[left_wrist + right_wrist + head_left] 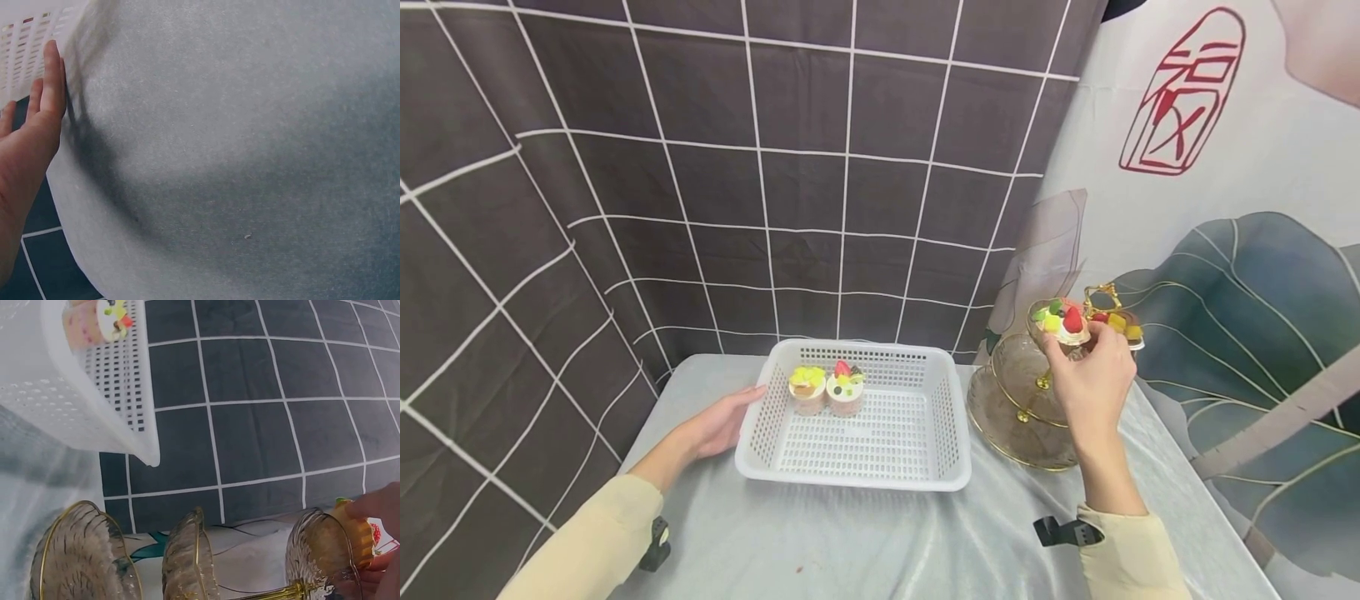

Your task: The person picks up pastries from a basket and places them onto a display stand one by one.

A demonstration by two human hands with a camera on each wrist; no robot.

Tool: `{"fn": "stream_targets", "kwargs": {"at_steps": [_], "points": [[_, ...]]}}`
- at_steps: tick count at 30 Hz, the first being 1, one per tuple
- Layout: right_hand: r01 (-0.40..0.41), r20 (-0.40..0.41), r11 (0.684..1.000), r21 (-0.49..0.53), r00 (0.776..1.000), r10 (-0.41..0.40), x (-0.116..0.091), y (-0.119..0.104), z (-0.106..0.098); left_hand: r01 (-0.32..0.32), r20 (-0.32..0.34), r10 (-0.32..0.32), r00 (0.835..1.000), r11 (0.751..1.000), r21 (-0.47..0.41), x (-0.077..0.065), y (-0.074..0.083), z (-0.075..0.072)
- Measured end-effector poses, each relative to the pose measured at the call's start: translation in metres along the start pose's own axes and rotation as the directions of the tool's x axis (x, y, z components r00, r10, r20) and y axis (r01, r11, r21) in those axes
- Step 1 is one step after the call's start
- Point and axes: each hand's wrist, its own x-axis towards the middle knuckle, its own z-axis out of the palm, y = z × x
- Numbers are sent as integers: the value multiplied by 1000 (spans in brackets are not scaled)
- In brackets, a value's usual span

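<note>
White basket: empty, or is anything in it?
Not empty: in the head view, the white basket holds a yellow-topped cup and a strawberry-topped cup side by side; the rest of its floor is bare.

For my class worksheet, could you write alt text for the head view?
A person's right grip holds a fruit-topped dessert at the top of a tiered glass stand, beside another dessert. The left grip touches a white basket containing two more desserts.

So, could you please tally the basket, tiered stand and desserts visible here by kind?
White perforated basket: 1
Three-tier gold-rimmed stand: 1
Fruit-topped desserts: 4 visible (2 in the basket, 2 by the stand's top)
Total: 6
</note>
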Motion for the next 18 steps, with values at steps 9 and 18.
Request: {"fn": "stream_targets", "kwargs": {"at_steps": [9, 18], "points": [[58, 3, 998, -10, 998, -58, -2, 1, -3, 1, 8, -1, 1000, 1000, 6, 2, 0, 1], [53, 21, 999, -5, 998, -53, -3, 2, -9, -13, 14, 13, 1000, 1000, 9, -3, 1, 3]]}}
